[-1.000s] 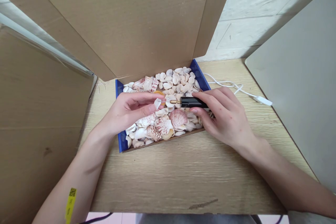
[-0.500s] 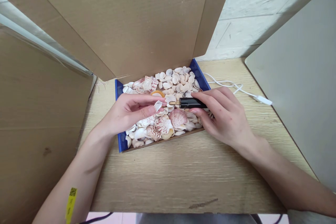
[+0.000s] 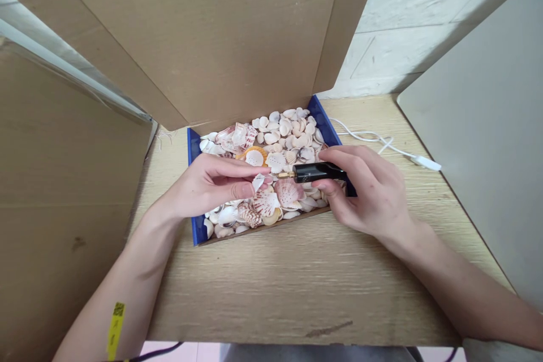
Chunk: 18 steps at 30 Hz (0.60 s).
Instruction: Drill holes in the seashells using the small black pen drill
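Note:
Between the thumb and fingers of my left hand (image 3: 216, 184) is a small white shell piece (image 3: 258, 182), partly hidden by the fingertips. My right hand (image 3: 367, 189) grips a black mini hand drill (image 3: 318, 172) with a brass chuck (image 3: 286, 175). The drill lies nearly level and its thin bit points left at the shell piece; whether the tip touches it I cannot tell. Both hands are above a blue-sided box (image 3: 197, 229) full of shells. Among these are a pink scallop shell (image 3: 289, 193), a red-streaked one (image 3: 265, 202) and a white shell with several small holes (image 3: 255, 157).
A tall cardboard sheet (image 3: 203, 39) stands behind the box, with another cardboard panel (image 3: 63, 181) at left. A pale board (image 3: 487, 124) leans at right. On the wooden table (image 3: 271, 288), a white cable (image 3: 365, 134) with an inline switch (image 3: 426, 163) lies behind my right hand.
My right hand and the drill have shifted slightly right and down. The shell piece in my left hand has lowered a little, and the holed shell below shows more fully.

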{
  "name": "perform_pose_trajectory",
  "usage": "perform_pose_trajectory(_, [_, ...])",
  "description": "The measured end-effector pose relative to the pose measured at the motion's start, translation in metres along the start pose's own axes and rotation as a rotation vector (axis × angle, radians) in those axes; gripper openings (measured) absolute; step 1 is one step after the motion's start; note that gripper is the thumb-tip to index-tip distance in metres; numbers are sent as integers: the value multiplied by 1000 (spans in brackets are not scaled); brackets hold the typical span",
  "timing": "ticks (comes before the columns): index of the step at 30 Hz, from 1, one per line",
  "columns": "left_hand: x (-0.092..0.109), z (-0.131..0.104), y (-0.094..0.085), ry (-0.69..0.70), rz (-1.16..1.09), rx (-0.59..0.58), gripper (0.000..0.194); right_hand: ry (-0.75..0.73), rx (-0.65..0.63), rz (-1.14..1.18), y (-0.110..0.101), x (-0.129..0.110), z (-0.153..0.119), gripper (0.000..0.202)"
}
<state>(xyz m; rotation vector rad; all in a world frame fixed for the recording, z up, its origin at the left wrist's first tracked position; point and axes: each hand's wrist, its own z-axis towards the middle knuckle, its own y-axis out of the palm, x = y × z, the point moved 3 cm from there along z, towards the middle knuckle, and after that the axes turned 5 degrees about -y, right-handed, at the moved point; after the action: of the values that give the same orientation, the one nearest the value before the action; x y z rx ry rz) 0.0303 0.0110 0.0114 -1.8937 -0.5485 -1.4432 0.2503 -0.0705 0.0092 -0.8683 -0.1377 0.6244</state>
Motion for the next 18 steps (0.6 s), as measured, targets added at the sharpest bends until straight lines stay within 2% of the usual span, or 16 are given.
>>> perform_pose_trajectory(7, [1,1,2,49,47,-10,28,10,-71,12,0,1,2,16])
perform_pose_trajectory(12, [1,1,2,-2,3,99,23,-24,-141,22,3,4,2,27])
perform_pose_trajectory(14, [1,1,2,-16,-11,128,22,-35,-135,8,4,4,2,31])
perform_pose_trajectory(18, [0,2,3,-15,-17,145,22,-50,-61,-39,1,3,2,25])
